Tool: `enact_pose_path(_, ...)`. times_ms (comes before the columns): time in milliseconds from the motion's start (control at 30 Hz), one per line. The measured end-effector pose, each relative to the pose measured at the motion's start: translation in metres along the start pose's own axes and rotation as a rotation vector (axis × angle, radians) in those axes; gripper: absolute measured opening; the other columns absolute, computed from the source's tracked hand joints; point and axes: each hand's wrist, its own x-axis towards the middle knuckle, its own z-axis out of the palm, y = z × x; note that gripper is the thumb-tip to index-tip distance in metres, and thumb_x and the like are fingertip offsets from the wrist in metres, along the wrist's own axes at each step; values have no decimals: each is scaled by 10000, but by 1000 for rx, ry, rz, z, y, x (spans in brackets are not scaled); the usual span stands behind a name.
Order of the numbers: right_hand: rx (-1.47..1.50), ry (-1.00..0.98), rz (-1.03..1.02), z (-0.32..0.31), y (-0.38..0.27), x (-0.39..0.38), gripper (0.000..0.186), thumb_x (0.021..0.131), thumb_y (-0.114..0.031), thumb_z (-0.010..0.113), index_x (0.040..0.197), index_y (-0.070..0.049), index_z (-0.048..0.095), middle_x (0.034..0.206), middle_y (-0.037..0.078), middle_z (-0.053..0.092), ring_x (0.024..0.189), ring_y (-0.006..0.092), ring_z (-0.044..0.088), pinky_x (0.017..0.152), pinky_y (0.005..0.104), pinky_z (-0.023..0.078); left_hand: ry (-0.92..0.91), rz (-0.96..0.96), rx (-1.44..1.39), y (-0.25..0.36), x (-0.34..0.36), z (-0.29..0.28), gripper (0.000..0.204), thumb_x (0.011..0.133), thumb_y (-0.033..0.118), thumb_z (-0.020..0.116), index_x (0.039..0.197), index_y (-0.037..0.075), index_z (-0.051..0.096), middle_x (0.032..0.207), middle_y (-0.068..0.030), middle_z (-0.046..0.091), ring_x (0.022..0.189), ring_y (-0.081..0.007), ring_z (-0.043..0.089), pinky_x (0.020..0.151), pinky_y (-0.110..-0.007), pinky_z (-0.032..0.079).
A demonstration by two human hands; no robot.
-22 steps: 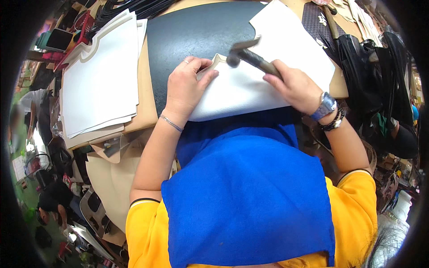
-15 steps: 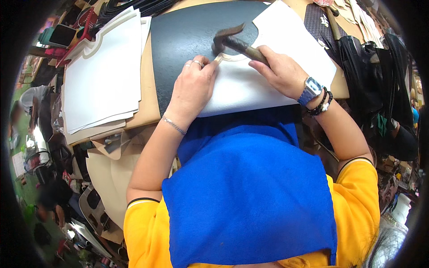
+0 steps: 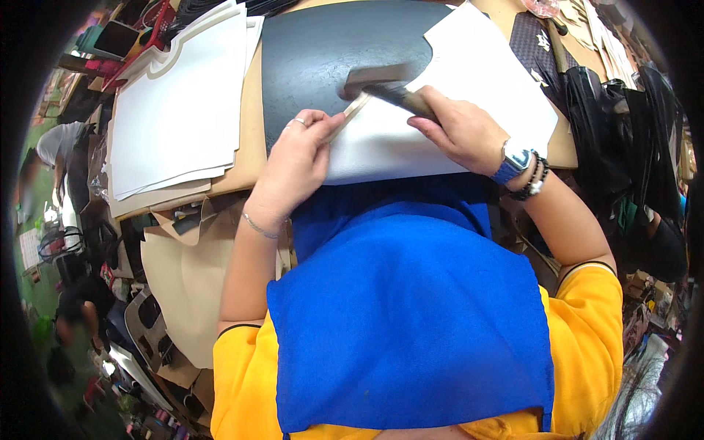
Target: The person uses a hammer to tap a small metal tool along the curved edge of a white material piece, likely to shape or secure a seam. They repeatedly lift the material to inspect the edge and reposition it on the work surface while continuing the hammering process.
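A white leather-like panel [image 3: 411,147] lies on a dark board [image 3: 315,44], its upper edge curved and bordered by a narrow beige strip. At the panel's left edge, my left hand [image 3: 297,150] pinches the beige-bordered rim between thumb and fingers. My right hand [image 3: 466,132] is wrapped round the handle of a hammer [image 3: 400,95]. Motion blurs the hammer's head, which is over the panel's upper left corner, just right of my left fingertips. Whether it touches the panel, I cannot tell.
A stack of white panels [image 3: 183,110] lies left of the board on the tan tabletop [image 3: 251,117]. Black leather-like pieces [image 3: 594,117] hang over the right edge. Another tool handle [image 3: 559,51] rests at the back right. A blue apron [image 3: 411,315] covers my lap.
My left hand has slid left and toward me along the panel's edge. The hammer head has dropped slightly toward the panel's corner and is now blurred. The view has shifted a little.
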Motion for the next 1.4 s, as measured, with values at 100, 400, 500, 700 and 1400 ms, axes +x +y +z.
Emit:
enact_pose_path(100, 39, -66, 44, 0, -7, 4, 296, 985, -309, 536, 1113, -44, 505, 842, 212, 630, 810, 400, 632, 710, 454, 492, -84, -188, -145, -2, -10, -10, 309, 871, -18, 598, 1174, 4, 651, 1065, -136, 599, 952, -235, 602, 836, -315, 487)
enact_pose_path(400, -45, -148, 44, 1, -18, 9, 333, 982, -352, 523, 1149, -64, 502, 889, 211, 646, 847, 401, 642, 733, 468, 502, 99, -163, -176, -5, -27, -6, 133, 825, -6, 700, 958, -13, 709, 865, -85, 645, 796, -163, 633, 714, -271, 500)
enact_pose_path(500, 58, -66, -76, 8, -15, 8, 328, 986, -363, 508, 1139, -73, 503, 869, 215, 648, 825, 404, 646, 729, 473, 503, 135, -147, -154, -3, -28, -6, 110, 813, -4, 715, 923, -17, 708, 863, -85, 655, 781, -153, 637, 703, -267, 499)
enact_pose_path(700, 90, -116, -87, 16, -19, 12, 348, 972, -395, 519, 1110, -77, 505, 865, 211, 659, 823, 398, 652, 736, 484, 506, 51, -158, -121, -2, -19, -14, 69, 800, 10, 722, 854, -6, 681, 837, -90, 639, 736, -173, 643, 647, -283, 505)
enact_pose_path(1400, -489, 435, 624, -60, 282, -43, 386, 981, -175, 424, 1335, -57, 521, 1224, 244, 604, 1115, 423, 575, 938, 482, 474, -256, -329, -378, 36, 0, -23, 512, 871, 137, 624, 1374, 164, 532, 1372, -211, 532, 1273, -355, 506, 1055, -465, 407)
